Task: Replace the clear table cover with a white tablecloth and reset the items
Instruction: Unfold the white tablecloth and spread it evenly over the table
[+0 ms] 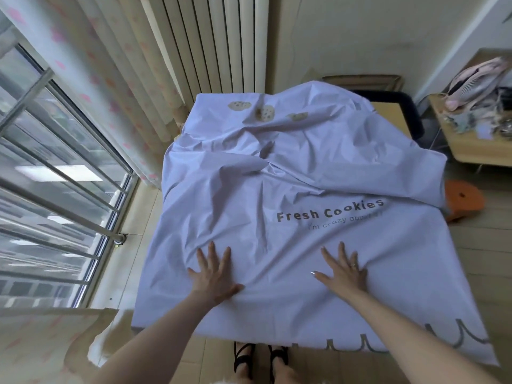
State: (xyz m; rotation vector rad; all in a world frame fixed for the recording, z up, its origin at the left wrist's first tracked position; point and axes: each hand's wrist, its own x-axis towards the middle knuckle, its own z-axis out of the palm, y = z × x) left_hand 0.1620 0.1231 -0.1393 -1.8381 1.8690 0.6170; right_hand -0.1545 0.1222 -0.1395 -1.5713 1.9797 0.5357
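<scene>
On the table, rumpled white tablecloth (277, 189), left hand (213, 275) and right hand (343, 273) pressing it, fingers (212, 252) straight, spread apart.

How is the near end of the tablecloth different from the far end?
The near end lies fairly flat, while the far end is bunched into big wrinkles. The near end shows the words Fresh Cookies; the far end shows cookie pictures. The left hand and right hand press flat on the near end; no hand touches the far end. Both are one white tablecloth.
</scene>
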